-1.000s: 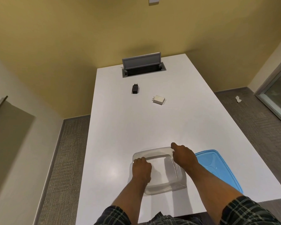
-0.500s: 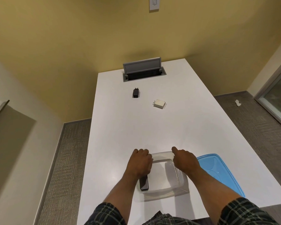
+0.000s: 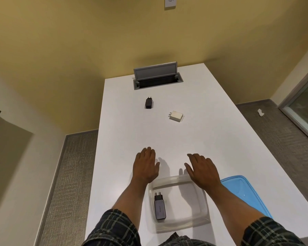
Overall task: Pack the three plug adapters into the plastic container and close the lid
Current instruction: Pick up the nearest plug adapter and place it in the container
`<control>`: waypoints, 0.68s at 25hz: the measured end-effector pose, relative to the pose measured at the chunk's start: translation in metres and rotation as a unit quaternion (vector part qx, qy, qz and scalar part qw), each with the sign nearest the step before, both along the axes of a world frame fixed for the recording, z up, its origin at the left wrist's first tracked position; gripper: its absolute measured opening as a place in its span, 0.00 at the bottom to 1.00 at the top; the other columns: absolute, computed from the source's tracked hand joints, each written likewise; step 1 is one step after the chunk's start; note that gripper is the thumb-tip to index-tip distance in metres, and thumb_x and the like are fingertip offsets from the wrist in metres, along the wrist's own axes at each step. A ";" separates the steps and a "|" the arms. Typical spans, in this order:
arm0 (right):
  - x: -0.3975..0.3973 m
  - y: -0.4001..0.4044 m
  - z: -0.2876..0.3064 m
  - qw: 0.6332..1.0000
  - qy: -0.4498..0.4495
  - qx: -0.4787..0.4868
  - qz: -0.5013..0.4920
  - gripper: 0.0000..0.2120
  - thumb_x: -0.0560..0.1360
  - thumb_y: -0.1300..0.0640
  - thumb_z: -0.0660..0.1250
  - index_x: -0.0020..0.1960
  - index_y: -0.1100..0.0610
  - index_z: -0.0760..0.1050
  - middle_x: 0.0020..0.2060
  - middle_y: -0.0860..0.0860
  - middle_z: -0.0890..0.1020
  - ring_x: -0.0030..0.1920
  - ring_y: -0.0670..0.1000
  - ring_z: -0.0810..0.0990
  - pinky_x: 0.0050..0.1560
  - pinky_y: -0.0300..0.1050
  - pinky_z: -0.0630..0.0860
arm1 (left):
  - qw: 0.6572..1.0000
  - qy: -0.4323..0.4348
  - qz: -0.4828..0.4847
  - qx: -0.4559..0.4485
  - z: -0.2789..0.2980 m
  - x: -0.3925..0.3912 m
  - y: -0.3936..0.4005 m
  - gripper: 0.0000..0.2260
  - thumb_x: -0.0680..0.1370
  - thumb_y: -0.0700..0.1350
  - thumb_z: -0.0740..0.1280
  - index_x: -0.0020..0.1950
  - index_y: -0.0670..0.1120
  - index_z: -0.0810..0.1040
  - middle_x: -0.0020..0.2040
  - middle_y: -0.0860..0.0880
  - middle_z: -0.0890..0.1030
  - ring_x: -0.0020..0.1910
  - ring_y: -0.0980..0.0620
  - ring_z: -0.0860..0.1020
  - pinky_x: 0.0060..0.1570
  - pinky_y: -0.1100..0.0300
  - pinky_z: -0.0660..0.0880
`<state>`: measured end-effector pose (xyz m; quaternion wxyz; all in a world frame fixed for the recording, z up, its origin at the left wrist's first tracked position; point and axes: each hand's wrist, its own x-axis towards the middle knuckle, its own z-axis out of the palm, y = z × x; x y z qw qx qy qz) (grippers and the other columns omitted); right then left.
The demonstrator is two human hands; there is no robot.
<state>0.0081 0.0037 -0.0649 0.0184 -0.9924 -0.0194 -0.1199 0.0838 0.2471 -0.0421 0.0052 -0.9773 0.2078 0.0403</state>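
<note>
A person in plaid sleeves reaches both bare hands forward over a white desk (image 3: 212,139). The left hand (image 3: 146,166) is flat and open, fingers together, palm down, holding nothing; it hovers just beyond the clear plastic container (image 3: 199,201) at about 11 o'clock from it. The right hand (image 3: 202,170) is likewise spread open and empty, palm down, its wrist crossing the container's far right corner.

One plug adapter, a grey adapter (image 3: 159,206), lies flat inside the container along its left wall, prongs pointing to 12 o'clock. The blue lid (image 3: 245,196) lies on the desk at the container's 3 o'clock, partly covered by the right forearm; whether lid and container touch cannot be told.

Two adapters lie out on the desk, well apart from the hands. A black adapter (image 3: 149,103) lies toward 12 o'clock of the left hand, prongs pointing away from the person. A white adapter (image 3: 175,116) lies at about 4 o'clock from the black one, prongs pointing to 9 o'clock.

At the desk's far end, a grey cable hatch (image 3: 156,76) stands with its flap raised. A white wall switch (image 3: 170,1) sits on the yellow wall above it. A scrap of white paper (image 3: 260,112) lies on the carpet at the right.
</note>
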 end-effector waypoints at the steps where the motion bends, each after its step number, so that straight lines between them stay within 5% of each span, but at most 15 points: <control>1: 0.008 0.002 0.000 1.000 -0.001 0.012 -0.003 0.21 0.80 0.47 0.59 0.65 0.59 0.76 0.51 0.53 0.83 0.44 0.56 0.81 0.38 0.50 0.75 | 1.000 0.012 0.001 0.001 -0.003 0.007 0.000 0.27 0.82 0.56 0.55 0.78 0.43 0.64 0.78 0.44 0.65 0.77 0.43 0.64 0.71 0.51 0.63; 4: 0.039 0.007 -0.001 0.998 0.013 0.055 -0.017 0.24 0.79 0.49 0.62 0.70 0.61 0.73 0.61 0.55 0.81 0.53 0.56 0.83 0.46 0.50 0.79 | 0.999 0.033 0.000 -0.011 -0.012 0.031 0.001 0.31 0.83 0.55 0.54 0.83 0.42 0.55 0.83 0.43 0.55 0.82 0.45 0.54 0.76 0.52 0.57; 9: 0.091 0.008 -0.008 0.993 0.111 0.045 0.006 0.26 0.81 0.47 0.60 0.75 0.59 0.67 0.70 0.54 0.76 0.67 0.55 0.77 0.56 0.51 0.78 | 0.998 0.057 0.000 -0.011 -0.029 0.071 -0.001 0.32 0.84 0.57 0.53 0.83 0.41 0.52 0.84 0.43 0.52 0.83 0.44 0.51 0.79 0.51 0.55; 17: 0.178 -0.001 -0.028 0.973 0.223 0.041 -0.035 0.38 0.77 0.54 0.65 0.81 0.57 0.50 0.80 0.55 0.55 0.79 0.55 0.56 0.72 0.50 0.65 | 0.992 0.102 0.049 -0.053 -0.076 0.123 -0.013 0.35 0.84 0.60 0.53 0.84 0.43 0.45 0.84 0.45 0.45 0.83 0.45 0.47 0.80 0.51 0.54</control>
